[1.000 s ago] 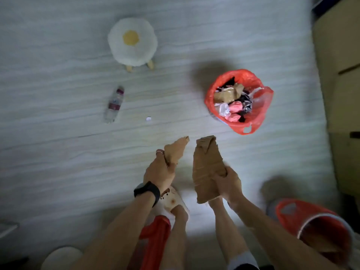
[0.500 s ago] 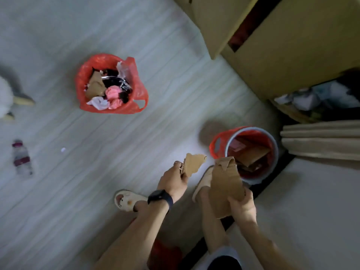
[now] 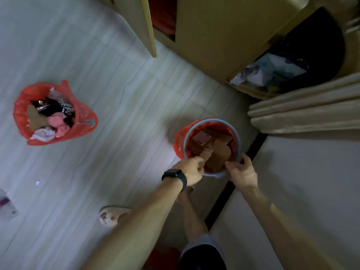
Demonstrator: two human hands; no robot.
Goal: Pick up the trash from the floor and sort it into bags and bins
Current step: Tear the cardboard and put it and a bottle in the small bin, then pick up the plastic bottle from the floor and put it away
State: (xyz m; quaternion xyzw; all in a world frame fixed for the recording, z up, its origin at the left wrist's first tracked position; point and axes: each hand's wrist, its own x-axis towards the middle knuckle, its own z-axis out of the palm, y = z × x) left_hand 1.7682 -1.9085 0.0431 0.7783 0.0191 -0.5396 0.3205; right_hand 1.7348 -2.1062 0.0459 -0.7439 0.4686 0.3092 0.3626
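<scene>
Lower centre of frame: left hand [image 3: 191, 169], fingers curled, pinching a cardboard scrap [image 3: 206, 152] over a red-lined bin [image 3: 184, 142] with other cardboard [image 3: 220, 155] inside. Just right of it, right hand [image 3: 241, 172], fingers loosely spread at the rim, gripping nothing. Left of frame: 1 full red bag [image 3: 85, 115] on the floor [image 3: 126, 114].

A beige cabinet [image 3: 224, 36] occupies the top, one door [image 3: 148, 26] ajar. Pleated beige curtain [image 3: 303, 110] hangs at right. A pale slipper [image 3: 112, 216] sits bottom centre.

Bottle [image 3: 6, 206] cut off, left edge; left hand [image 3: 191, 169] grip blurred.
</scene>
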